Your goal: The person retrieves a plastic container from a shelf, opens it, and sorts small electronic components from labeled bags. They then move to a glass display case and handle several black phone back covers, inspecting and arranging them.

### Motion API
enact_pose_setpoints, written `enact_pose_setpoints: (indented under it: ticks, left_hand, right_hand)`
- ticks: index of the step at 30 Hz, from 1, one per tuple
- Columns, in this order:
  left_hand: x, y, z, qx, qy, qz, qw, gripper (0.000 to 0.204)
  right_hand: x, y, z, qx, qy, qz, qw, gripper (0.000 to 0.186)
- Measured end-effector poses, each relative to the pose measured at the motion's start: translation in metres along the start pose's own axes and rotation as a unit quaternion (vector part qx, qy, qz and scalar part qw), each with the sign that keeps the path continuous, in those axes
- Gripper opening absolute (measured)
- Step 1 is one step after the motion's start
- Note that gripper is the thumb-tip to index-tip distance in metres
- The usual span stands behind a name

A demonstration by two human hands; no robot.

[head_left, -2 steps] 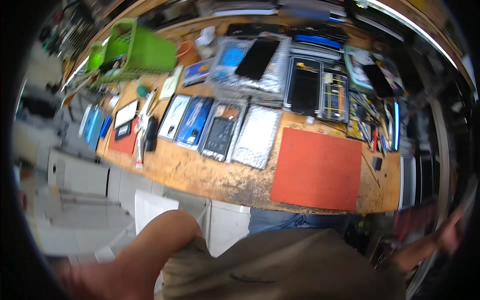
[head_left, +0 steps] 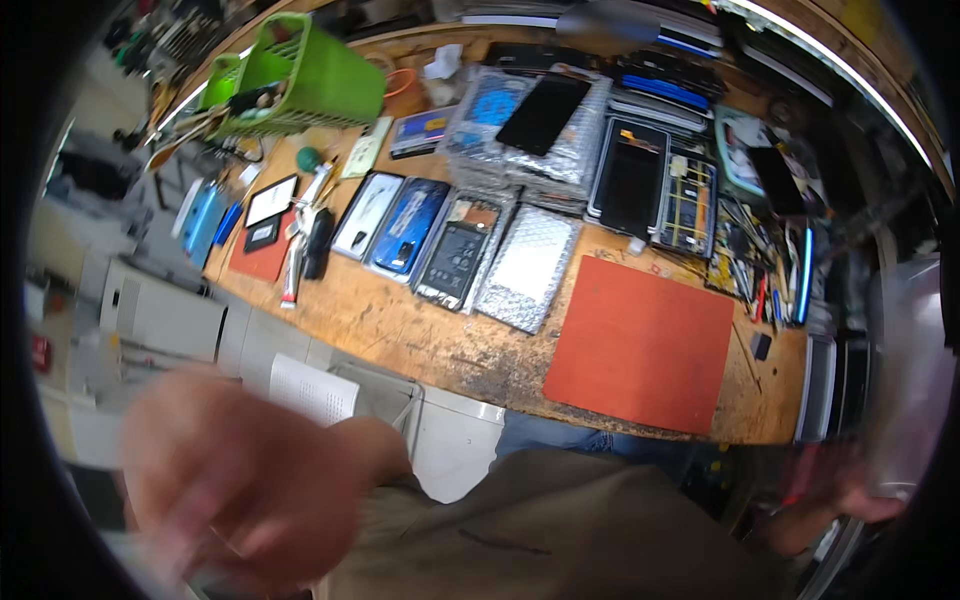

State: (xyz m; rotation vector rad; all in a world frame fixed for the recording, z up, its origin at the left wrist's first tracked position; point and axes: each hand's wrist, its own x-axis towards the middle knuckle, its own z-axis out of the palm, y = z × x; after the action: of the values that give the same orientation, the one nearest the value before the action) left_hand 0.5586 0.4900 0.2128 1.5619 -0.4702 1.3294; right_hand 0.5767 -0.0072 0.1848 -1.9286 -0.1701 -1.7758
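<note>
Two bare hands in view, both well apart from the bench top. Left hand (head_left: 245,480), near left, raised close to the camera, badly blurred; fingers look curled, can't tell if anything is in them. Right hand (head_left: 868,506), near right edge, at the lower end of a pale translucent plastic sheet (head_left: 915,370), maybe a bag; blur hides whether the fingers close on it. Sheet stands up along the far right rim of the view, right of the wooden bench (head_left: 400,325). Handling, judged: light, floppy, slippery, crinkles easily, not fragile unless something breakable is inside, can't see; best held by an edge or corner, pinched between thumb and fingers. On bench: red mat (head_left: 640,345) near right; left of it, bubble-wrap packet (head_left: 528,268), opened phone (head_left: 455,260) and blue phone back (head_left: 412,228); farther off, black phone screen (head_left: 543,113) lying on a bubble-wrapped stack (head_left: 470,150); green plastic basket (head_left: 335,75) far left. Writing: printed paper (head_left: 315,388) beyond the left hand shows rows of marks, too small to read; pale green slip (head_left: 367,150) carries marks, illegible; no brand readable.
</note>
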Motion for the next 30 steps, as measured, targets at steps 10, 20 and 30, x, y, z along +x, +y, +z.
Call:
enact_pose_setpoints:
  ticks: [10, 20, 30]
  left_hand:
    - [-0.181, -0.015, 0.126, -0.088, -0.183, -0.440, 0.875, 0.065]
    - [-0.207, 0.026, 0.133, -0.093, -0.155, -0.545, 0.818, 0.044]
    - [-0.182, -0.025, 0.101, 0.058, -0.258, -0.352, 0.898, 0.065]
  right_hand:
    - [-0.140, -0.042, 0.077, 0.260, -0.500, -0.101, 0.820, 0.064]
    - [-0.121, -0.073, 0.083, 0.156, -0.571, 0.015, 0.806, 0.103]
    - [-0.113, -0.074, 0.091, 0.122, -0.604, 0.012, 0.787, 0.110]
